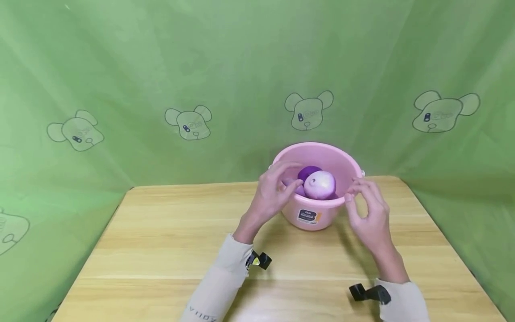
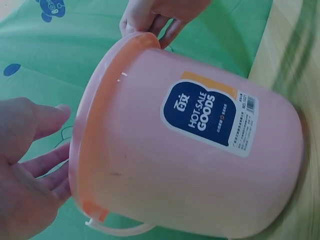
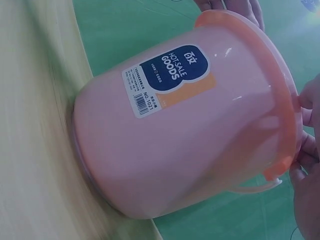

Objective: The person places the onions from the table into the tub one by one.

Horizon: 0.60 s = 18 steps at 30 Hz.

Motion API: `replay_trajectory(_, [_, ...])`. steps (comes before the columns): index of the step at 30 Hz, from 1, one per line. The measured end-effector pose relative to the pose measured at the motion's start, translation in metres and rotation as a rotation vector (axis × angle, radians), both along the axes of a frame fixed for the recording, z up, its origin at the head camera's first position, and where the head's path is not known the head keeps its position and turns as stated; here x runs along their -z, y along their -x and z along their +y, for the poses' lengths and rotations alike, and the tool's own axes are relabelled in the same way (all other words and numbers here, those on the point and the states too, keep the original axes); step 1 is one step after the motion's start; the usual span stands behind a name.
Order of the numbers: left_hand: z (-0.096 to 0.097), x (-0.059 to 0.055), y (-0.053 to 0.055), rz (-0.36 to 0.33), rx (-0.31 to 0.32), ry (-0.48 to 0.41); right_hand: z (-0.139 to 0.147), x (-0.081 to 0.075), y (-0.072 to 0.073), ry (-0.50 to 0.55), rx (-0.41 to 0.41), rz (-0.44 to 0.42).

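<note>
A pink bucket [image 1: 311, 214] stands upright on the table, with a dark blue and orange label [image 2: 200, 115] on its side. Inside lie a pale pinkish-purple onion-like thing [image 1: 320, 184] and a deep purple round thing [image 1: 308, 171]; a lighter purple thing is partly hidden by the left hand. My left hand [image 1: 269, 190] reaches over the left rim, fingers loosely curved, thumb apart from them and holding nothing. At the right rim, my right hand [image 1: 370, 214] grips the edge with bent fingers and thumb. Some fingertips are hidden behind the rim in the wrist views.
The wooden table [image 1: 181, 241] reaches from beneath the bucket to the front of the view. A green curtain [image 1: 241, 67] with mouse-face drawings hangs behind and at the sides. The bucket's white handle [image 2: 125, 231] hangs down its side. Small black cameras sit on both wrists.
</note>
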State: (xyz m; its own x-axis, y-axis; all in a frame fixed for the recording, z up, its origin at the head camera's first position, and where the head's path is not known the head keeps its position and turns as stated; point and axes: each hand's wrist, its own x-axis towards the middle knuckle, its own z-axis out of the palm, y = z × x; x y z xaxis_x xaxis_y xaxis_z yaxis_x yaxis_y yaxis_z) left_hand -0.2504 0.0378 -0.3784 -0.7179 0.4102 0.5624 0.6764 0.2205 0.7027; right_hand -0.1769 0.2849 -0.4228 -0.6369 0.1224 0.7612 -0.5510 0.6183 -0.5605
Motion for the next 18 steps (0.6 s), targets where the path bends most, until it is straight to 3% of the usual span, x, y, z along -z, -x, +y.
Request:
replay_trajectory(9, [-0.030,0.007,-0.004,0.042,-0.110,-0.085,0.003,-0.001,0.003,-0.021,-0.040,-0.001])
replay_trajectory(13, [-0.043,0.009,-0.003,0.037,-0.145,-0.083,0.008,-0.001,0.004,-0.027,-0.044,0.004])
replay_trajectory(18, [-0.058,0.016,-0.005,0.030,-0.164,-0.058,0.014,-0.014,-0.009,0.085,-0.128,-0.032])
